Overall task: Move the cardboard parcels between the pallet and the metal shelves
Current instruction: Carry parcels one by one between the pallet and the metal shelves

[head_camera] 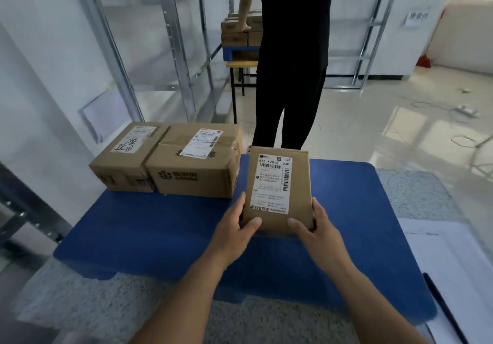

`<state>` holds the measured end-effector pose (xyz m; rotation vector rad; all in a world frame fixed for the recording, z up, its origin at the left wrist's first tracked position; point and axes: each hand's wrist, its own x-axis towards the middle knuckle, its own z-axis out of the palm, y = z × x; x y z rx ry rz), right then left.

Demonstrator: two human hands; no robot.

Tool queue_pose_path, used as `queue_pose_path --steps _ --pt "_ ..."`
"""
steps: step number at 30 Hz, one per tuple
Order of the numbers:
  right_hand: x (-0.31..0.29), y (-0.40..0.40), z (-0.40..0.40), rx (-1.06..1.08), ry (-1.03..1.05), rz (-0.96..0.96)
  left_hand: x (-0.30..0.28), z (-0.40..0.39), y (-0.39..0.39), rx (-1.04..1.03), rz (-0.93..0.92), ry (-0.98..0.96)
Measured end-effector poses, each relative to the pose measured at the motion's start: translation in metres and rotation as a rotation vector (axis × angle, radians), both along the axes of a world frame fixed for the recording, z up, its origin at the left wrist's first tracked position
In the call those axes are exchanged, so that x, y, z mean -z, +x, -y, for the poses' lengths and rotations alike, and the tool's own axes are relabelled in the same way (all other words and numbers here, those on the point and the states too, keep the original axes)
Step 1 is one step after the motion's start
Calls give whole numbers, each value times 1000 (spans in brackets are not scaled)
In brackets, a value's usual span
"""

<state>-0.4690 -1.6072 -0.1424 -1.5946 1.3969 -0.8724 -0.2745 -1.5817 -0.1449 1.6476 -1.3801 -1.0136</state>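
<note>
A small flat cardboard parcel [277, 186] with a white shipping label is held over the blue pallet [160, 226]. My left hand [234, 229] grips its near left corner, thumb on top. My right hand [312, 229] grips its near right corner the same way. Two larger cardboard parcels sit side by side at the pallet's far left: one with handwriting on its label [125, 154] and one printed with a logo [197, 162]. Metal shelves [170, 50] stand behind them against the wall.
A person in black [290, 58] stands just beyond the pallet, one hand on stacked boxes [240, 31] on a second blue pallet. More shelving [368, 23] stands at back right. Cables [453, 111] lie on the tiled floor. White paper sheets [453, 258] lie at right.
</note>
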Motion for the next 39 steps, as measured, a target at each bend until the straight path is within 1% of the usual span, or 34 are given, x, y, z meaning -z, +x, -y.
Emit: queue_pose_path --steps 6,7,9,11,13,14,16,20,22,27,34,39 --pt "9 11 29 48 72 -113 7 35 10 71 59 118" --pt "8 12 36 54 83 -132 6 42 13 79 105 129" --pt "9 16 50 63 103 -151 -1 54 18 75 303 76" --pt "10 21 62 68 114 -165 -12 64 25 9 517 -112" --pt "11 27 73 74 119 -171 -23 76 34 -91 653 -293" --pt "11 30 79 79 125 -173 -27 84 40 -128 703 -346" --pt "10 35 92 88 133 -185 -32 98 52 -151 786 -357" --pt "10 45 115 80 138 -195 -27 118 70 -105 925 -195" --pt "11 50 124 70 141 -190 -23 120 73 -98 949 -174" --pt "13 59 134 61 142 -191 -19 119 75 -123 928 -201" --pt "11 64 139 60 145 -164 -20 121 77 -104 926 -171" --pt "8 64 141 46 146 -187 -21 121 77 -99 941 -165"
